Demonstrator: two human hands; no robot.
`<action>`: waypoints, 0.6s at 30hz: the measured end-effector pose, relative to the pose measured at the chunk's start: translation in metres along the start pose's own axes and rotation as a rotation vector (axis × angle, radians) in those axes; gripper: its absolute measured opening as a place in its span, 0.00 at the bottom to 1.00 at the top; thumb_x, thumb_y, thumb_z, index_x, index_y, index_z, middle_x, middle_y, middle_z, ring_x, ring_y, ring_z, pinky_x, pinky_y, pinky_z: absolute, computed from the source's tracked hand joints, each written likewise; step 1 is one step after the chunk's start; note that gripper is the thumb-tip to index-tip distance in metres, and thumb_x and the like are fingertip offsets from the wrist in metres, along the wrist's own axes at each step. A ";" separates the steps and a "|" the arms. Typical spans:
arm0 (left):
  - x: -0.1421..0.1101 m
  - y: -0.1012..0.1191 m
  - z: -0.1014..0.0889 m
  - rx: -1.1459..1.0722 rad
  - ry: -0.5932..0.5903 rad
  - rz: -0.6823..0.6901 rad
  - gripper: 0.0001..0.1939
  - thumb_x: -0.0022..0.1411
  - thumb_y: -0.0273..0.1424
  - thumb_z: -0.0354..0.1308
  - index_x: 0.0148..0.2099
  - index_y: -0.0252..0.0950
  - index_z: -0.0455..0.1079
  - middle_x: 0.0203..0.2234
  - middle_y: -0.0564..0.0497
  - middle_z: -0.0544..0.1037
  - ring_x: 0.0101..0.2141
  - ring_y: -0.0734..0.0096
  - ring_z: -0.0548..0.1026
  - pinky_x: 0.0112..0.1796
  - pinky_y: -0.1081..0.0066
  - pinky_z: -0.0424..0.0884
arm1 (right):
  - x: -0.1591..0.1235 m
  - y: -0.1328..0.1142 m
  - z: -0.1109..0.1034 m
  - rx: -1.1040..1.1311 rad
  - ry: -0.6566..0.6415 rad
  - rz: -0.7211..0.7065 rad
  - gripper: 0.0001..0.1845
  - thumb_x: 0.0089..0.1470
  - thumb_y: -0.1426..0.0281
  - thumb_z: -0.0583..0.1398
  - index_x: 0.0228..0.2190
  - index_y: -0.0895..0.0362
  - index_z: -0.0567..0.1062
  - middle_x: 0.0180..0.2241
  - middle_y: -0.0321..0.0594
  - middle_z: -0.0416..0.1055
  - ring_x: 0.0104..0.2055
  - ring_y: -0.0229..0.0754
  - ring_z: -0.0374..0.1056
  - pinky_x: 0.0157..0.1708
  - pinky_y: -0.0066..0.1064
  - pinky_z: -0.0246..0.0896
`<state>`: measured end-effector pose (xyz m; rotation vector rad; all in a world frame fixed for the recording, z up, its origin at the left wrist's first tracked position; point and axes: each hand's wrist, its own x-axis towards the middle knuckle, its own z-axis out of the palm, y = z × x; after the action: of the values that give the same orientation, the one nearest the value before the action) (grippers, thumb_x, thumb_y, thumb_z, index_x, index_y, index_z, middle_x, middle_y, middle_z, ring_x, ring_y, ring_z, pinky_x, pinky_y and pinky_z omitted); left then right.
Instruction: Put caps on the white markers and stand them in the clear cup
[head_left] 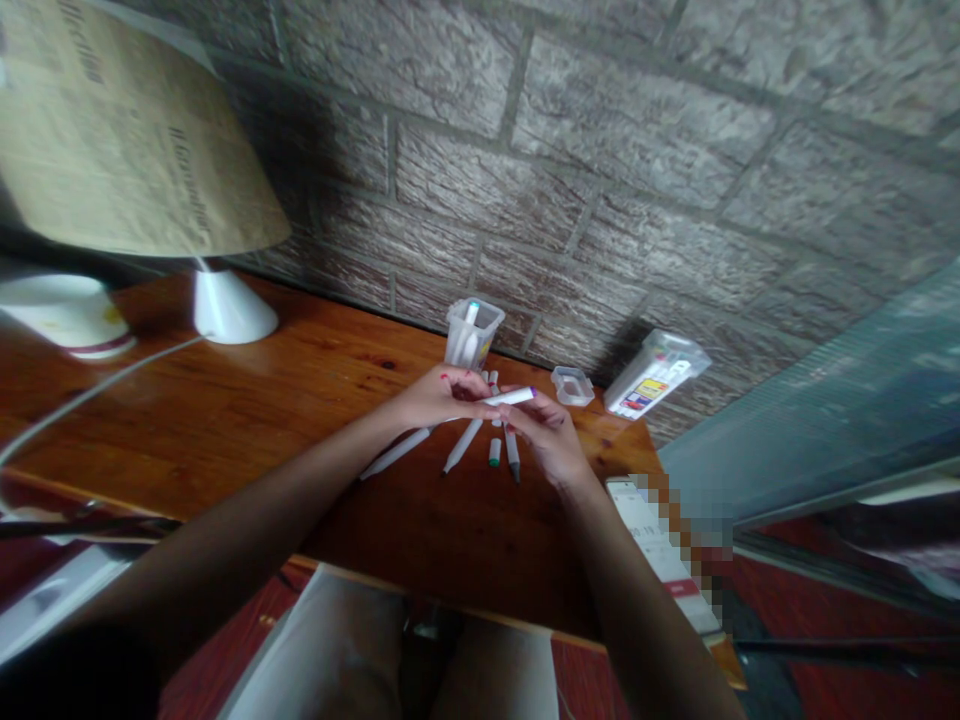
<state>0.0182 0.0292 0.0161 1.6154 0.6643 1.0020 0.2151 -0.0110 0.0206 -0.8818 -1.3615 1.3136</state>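
Observation:
My left hand point(439, 394) and my right hand point(553, 436) meet above the wooden table, both closed on a white marker point(514, 396) with a purple end pointing right. Red ink marks show on the left fingers. Below the hands lie a white marker point(396, 453) at the left, a dark-tipped marker point(460, 449) and a grey-tipped marker point(512, 457). A short white cap with a green end point(494, 453) rests between the last two. Just behind my left hand stands a clear plastic box point(454, 343) holding a teal-ended marker point(471, 314). My fingers partly hide other pens.
A small clear lid point(573, 386) lies right of the hands, beside a filled marker case point(654, 378) near the stone wall. A phone point(660, 550) lies at the table's right edge. Left are a lamp point(233, 308), its cord, and a paper cup point(67, 315).

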 end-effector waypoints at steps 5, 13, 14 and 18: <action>-0.001 0.003 -0.002 0.021 -0.049 -0.062 0.17 0.54 0.41 0.69 0.37 0.31 0.78 0.30 0.49 0.81 0.27 0.75 0.74 0.31 0.75 0.69 | 0.003 -0.004 -0.005 0.115 0.121 -0.029 0.10 0.44 0.64 0.72 0.29 0.54 0.81 0.27 0.31 0.75 0.26 0.32 0.65 0.26 0.24 0.60; -0.003 0.003 0.000 0.001 -0.173 -0.070 0.14 0.56 0.40 0.68 0.36 0.33 0.79 0.29 0.49 0.82 0.31 0.72 0.77 0.36 0.73 0.71 | 0.004 -0.009 -0.002 0.266 0.167 0.027 0.18 0.42 0.58 0.73 0.33 0.53 0.79 0.31 0.34 0.77 0.28 0.34 0.67 0.25 0.25 0.62; -0.003 0.002 0.001 -0.005 -0.162 -0.063 0.14 0.54 0.39 0.69 0.36 0.33 0.79 0.30 0.49 0.82 0.31 0.72 0.77 0.36 0.73 0.72 | 0.004 -0.009 -0.001 0.284 0.155 0.040 0.20 0.43 0.54 0.72 0.34 0.53 0.79 0.33 0.36 0.77 0.30 0.36 0.68 0.27 0.27 0.64; -0.002 0.000 0.003 0.006 -0.087 -0.046 0.13 0.50 0.36 0.72 0.35 0.32 0.79 0.30 0.50 0.82 0.30 0.73 0.77 0.36 0.72 0.72 | 0.005 -0.012 0.006 0.372 0.154 0.035 0.34 0.48 0.34 0.56 0.32 0.52 0.76 0.34 0.41 0.76 0.39 0.46 0.72 0.39 0.37 0.68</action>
<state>0.0199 0.0255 0.0157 1.6325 0.6433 0.8920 0.2097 -0.0095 0.0335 -0.7340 -0.9458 1.4360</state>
